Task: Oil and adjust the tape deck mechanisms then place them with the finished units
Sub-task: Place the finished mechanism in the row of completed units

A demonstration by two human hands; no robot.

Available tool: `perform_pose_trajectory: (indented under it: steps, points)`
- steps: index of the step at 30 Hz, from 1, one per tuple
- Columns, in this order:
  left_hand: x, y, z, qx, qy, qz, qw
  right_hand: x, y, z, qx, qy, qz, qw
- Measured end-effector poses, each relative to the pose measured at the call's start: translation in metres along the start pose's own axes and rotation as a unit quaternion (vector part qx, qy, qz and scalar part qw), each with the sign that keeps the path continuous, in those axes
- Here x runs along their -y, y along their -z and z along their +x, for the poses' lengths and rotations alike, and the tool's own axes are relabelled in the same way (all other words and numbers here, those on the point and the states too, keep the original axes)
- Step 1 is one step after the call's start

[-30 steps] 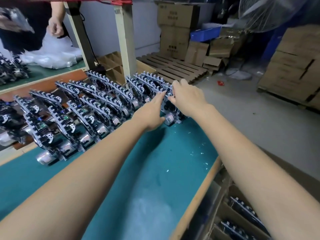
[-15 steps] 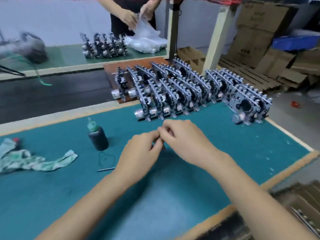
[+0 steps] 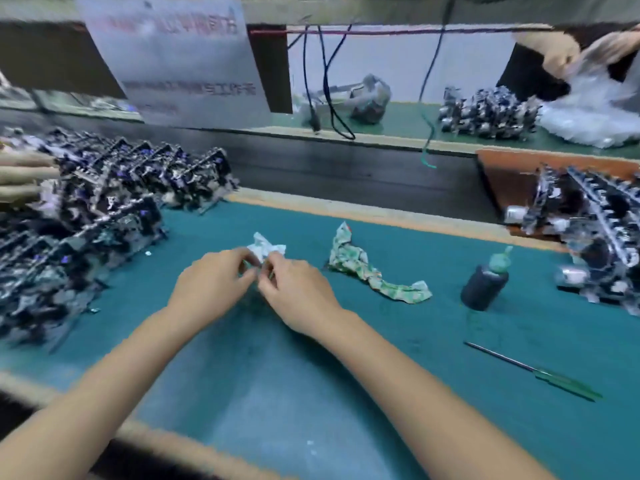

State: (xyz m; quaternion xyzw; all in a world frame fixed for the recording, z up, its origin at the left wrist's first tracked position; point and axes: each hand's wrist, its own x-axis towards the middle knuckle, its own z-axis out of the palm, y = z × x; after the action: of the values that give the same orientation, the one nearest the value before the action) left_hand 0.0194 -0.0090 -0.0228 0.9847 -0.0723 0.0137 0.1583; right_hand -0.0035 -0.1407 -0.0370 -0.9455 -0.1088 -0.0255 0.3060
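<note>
My left hand (image 3: pixel 214 285) and my right hand (image 3: pixel 298 292) meet fingertip to fingertip over the green mat (image 3: pixel 311 393). Both pinch the near edge of a small white crumpled wad (image 3: pixel 268 248), though the contact is blurred. A large pile of tape deck mechanisms (image 3: pixel 86 209) fills the left of the bench. A second group of mechanisms (image 3: pixel 595 237) stands at the right edge. A dark oil bottle (image 3: pixel 485 287) with a green cap stands upright right of my hands. A thin pick with a green handle (image 3: pixel 535 371) lies on the mat.
A patterned rag (image 3: pixel 367 271) lies between my hands and the bottle. Another person's fingers (image 3: pixel 20 174) touch the left pile. A further person (image 3: pixel 571 53) handles plastic bags at the back bench. A paper sign (image 3: pixel 180 60) and cables (image 3: pixel 329 84) hang above.
My hands left the right-hand row of mechanisms, came together and moved left past the bottle and rag to the white wad. The view swung left with them.
</note>
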Motion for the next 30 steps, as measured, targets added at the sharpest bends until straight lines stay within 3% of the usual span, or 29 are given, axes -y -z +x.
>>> perform_pose_trajectory:
  steps: [5,13,15,17,19,23,30]
  points:
    - [0.057,0.02,0.024,-0.056,0.063,0.027,0.996,0.028,-0.034,0.036,0.026,0.019,0.034,0.999]
    - [0.068,0.005,0.046,-0.005,0.066,0.004,0.998,0.027,-0.046,0.069,0.024,0.006,0.016,1.0]
    - [0.07,0.009,0.053,-0.062,0.05,0.054,0.995,0.029,-0.045,0.077,0.028,0.004,0.007,1.0]
    - [0.08,0.02,0.061,-0.171,0.027,0.154,0.973,0.035,-0.044,0.087,0.042,0.012,0.001,0.999]
    - [0.095,0.035,0.067,-0.219,0.065,0.204,0.952,0.045,-0.043,0.099,0.048,0.034,-0.002,0.998]
    - [0.114,0.054,0.069,-0.167,0.175,0.214,0.946,0.07,-0.047,0.123,0.03,0.089,-0.017,0.995]
    - [0.119,0.062,0.059,-0.158,0.075,0.207,0.963,0.099,-0.056,0.145,-0.033,0.208,-0.136,0.968]
